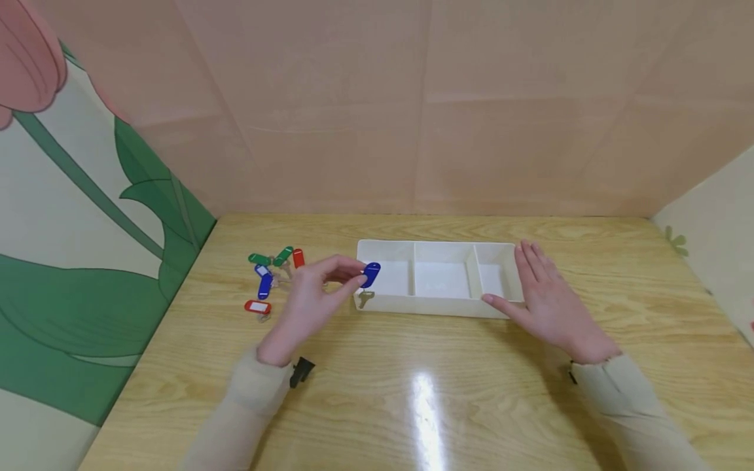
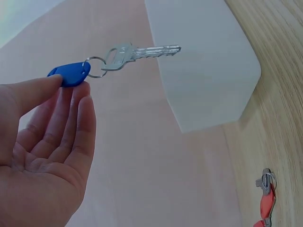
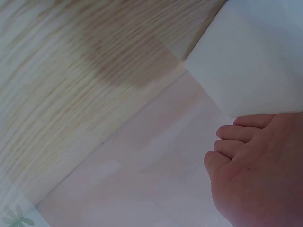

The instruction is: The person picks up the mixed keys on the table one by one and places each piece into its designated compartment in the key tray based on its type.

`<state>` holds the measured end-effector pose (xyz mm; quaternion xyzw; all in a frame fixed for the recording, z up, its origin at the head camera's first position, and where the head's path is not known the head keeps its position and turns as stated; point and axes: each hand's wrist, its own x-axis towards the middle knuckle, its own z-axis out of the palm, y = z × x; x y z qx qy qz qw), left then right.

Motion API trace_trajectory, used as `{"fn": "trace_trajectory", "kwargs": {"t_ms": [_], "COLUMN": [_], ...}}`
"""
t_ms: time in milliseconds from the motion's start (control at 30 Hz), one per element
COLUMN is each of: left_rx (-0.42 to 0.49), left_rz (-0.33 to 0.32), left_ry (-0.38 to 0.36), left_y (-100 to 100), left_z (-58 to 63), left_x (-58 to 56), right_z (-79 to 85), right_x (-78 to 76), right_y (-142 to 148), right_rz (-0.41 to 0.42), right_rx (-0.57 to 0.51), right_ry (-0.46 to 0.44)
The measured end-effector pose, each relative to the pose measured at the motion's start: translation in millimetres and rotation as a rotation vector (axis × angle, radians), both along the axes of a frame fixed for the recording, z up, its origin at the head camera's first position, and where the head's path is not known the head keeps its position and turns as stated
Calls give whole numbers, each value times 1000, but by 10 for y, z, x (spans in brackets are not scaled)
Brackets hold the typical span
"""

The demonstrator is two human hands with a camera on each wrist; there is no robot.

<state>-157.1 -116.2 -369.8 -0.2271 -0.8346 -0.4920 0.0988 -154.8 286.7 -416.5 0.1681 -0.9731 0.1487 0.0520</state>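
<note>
My left hand (image 1: 318, 294) pinches a blue key tag (image 1: 371, 275) between thumb and fingers at the left end of a white three-compartment box (image 1: 436, 306). From the tag's ring dangles a silver key (image 2: 142, 53), seen clear of the table in the left wrist view. My right hand (image 1: 554, 307) lies with straight fingers along the box's right end, thumb at the front rim. In the right wrist view the fingers (image 3: 236, 135) meet the white wall of the box (image 3: 246, 61). The box's compartments show bare white floors.
Left of the box lies a loose group of tagged keys: green tags (image 1: 259, 260), blue tags (image 1: 265, 286), a red tag (image 1: 298, 258) and a red-framed white tag (image 1: 258, 307). A pinkish wall (image 1: 424, 131) stands behind the wooden table (image 1: 365, 392).
</note>
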Motion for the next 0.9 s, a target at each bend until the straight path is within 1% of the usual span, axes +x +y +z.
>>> {"fn": "trace_trajectory", "kwargs": {"t_ms": [133, 367, 667, 800, 900], "left_rx": [9, 40, 74, 86, 102], "left_rz": [-21, -79, -132, -151, -174], "left_ry": [12, 31, 48, 63, 47], "left_y": [46, 157, 338, 414, 469], "left_z": [2, 7, 53, 41, 17], "left_x": [8, 21, 11, 0, -4], "right_z": [-3, 0, 3, 3, 4], "right_x": [3, 10, 14, 9, 4], "right_y": [0, -6, 2, 5, 7], "right_rz": [0, 1, -8, -9, -10], "right_rx": [-3, -2, -2, -2, 2], "right_ry": [4, 15, 4, -2, -4]}}
